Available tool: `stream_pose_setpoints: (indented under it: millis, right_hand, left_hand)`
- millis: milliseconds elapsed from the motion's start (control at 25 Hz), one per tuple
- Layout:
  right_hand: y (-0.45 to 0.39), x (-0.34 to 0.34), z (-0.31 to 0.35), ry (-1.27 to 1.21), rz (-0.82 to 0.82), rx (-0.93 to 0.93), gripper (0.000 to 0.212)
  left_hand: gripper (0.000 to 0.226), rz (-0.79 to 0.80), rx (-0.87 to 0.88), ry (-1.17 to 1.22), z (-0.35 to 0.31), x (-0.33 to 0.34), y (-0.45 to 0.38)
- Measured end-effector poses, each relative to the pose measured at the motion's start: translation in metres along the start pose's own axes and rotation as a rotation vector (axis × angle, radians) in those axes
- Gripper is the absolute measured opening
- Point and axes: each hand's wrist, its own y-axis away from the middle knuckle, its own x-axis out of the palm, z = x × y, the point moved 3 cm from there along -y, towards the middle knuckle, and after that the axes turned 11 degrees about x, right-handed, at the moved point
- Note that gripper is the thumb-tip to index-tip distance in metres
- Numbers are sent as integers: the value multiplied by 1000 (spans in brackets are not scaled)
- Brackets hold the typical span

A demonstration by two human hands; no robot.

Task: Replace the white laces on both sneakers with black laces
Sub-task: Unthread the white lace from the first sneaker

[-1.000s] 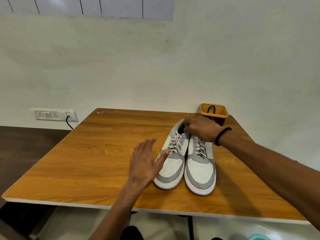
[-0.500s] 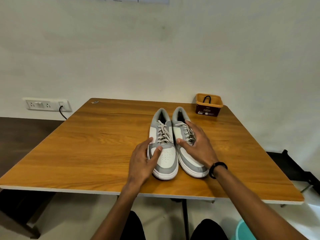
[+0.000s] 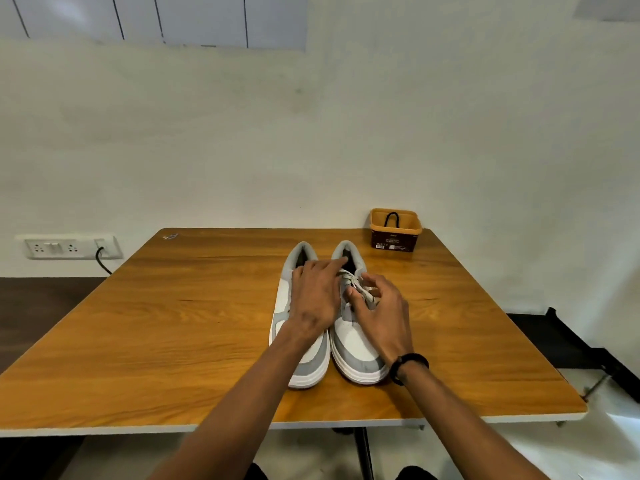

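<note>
Two grey-and-white sneakers stand side by side on the wooden table (image 3: 173, 323), toes toward me. My left hand (image 3: 318, 292) lies flat over the lacing of the left sneaker (image 3: 282, 301), and its fingertips reach across to the tongue of the right sneaker (image 3: 356, 344). My right hand (image 3: 384, 313) rests on the right sneaker, thumb and fingers pinched on its white lace (image 3: 360, 287) near the top eyelets. The left sneaker's lace is hidden under my hand. A black lace (image 3: 392, 218) loops out of a small orange-rimmed tub (image 3: 396, 233) at the far right corner.
The table's back edge meets a white wall. A socket strip (image 3: 69, 246) with a black cable (image 3: 102, 261) sits on the wall at left. Dark furniture (image 3: 571, 341) stands low beside the table's right side.
Both hands moved up the sneakers from the toe area to the lacing. My left hand now reaches across toward the right sneaker. My right hand has closed on that sneaker's white lace.
</note>
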Motion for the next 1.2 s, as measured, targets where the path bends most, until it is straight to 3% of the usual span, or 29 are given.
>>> stream_pose_setpoints:
  millis: [120,320,600,840,1080,1200]
  right_hand:
    - [-5,4,4,87,-76,-150,19]
    - [17,2,4,-16,-140,-149,7]
    - [68,10,20,-219,-43,-56,6]
    - [61,-5,24,-348,-111,42,7]
    - [7,-81,21,-669,-273,296,19]
    - [-13,-104,20,-663,-282,326,17]
  left_hand:
    - [37,15,32,-100,7,10,3]
    - [31,-52,50,14,-2,-3,13]
    - [19,-158,60,-33,4,-25,66]
    - [27,-121,109,-48,8,-24,71]
    - [32,-133,93,-31,2,-27,71]
    - [34,-133,107,-32,2,-27,73]
